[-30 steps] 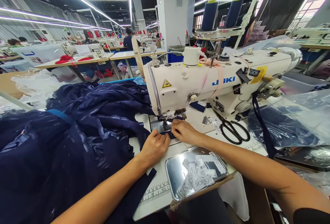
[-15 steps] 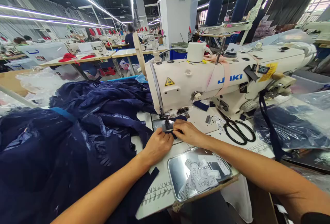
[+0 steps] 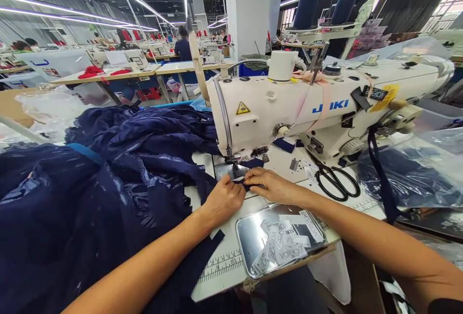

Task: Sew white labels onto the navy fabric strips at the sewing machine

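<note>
Just in front of the needle of a white sewing machine (image 3: 253, 106), my two hands almost meet. My left hand (image 3: 224, 200) is closed, its fingers pinching a piece of navy fabric (image 3: 239, 182). My right hand (image 3: 271, 184) grips the same piece with thumb and fingertips, a small pale edge showing between the hands. The presser foot (image 3: 236, 168) and metal needle plate lie right behind my fingers. To the left spreads a large heap of navy garments (image 3: 144, 159) with lace-like trim.
A metal tray (image 3: 240, 237) of printed labels lies at the table's front edge, by a printed ruler. Black scissors (image 3: 334, 184) rest to the right, beside a plastic bag of navy cloth (image 3: 415, 174). Thread cones (image 3: 307, 3) stand behind. A person (image 3: 183, 48) sits farther off.
The view has shifted slightly. My right hand's fingers have straightened and moved a little at the fabric's edge, where a pale bit now shows. My left hand holds nearly the same place.
</note>
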The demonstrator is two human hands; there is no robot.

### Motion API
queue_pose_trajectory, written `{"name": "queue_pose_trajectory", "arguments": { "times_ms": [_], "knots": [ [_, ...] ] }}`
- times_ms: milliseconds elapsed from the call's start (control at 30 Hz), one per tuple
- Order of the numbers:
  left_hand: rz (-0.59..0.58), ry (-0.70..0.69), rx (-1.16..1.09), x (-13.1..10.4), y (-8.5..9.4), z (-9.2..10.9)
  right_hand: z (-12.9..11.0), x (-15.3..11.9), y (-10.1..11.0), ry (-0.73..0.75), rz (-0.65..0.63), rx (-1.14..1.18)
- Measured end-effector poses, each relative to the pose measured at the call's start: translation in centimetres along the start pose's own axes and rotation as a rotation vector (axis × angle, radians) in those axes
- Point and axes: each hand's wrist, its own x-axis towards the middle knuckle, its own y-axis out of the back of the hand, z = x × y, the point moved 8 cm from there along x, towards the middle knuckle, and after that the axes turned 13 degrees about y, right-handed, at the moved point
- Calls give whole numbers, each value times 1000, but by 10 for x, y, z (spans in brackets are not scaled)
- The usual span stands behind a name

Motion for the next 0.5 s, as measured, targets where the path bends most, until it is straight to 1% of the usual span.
{"name": "queue_pose_trajectory", "arguments": {
  "times_ms": [100, 167, 233, 300, 400, 500],
  "knots": [
    [-20, 10, -11, 0, -4, 0, -9, 0, -2, 38, -18, -111],
    [-32, 17, -21, 0, -5, 0, -15, 0, -7, 43, -37, -247],
    [-44, 23, -41, -1, -3, -3, -19, -1, -14, 36, -69, -409],
    [-67, 47, -84, -3, 1, -9, -23, -1, -20, 35, -103, -540],
    [-116, 105, -230, -11, 11, -25, -26, -2, -23, 75, -169, -622],
    [-180, 136, -432, -22, 14, -36, -25, -1, -21, 191, -231, -636]
  ]
}}
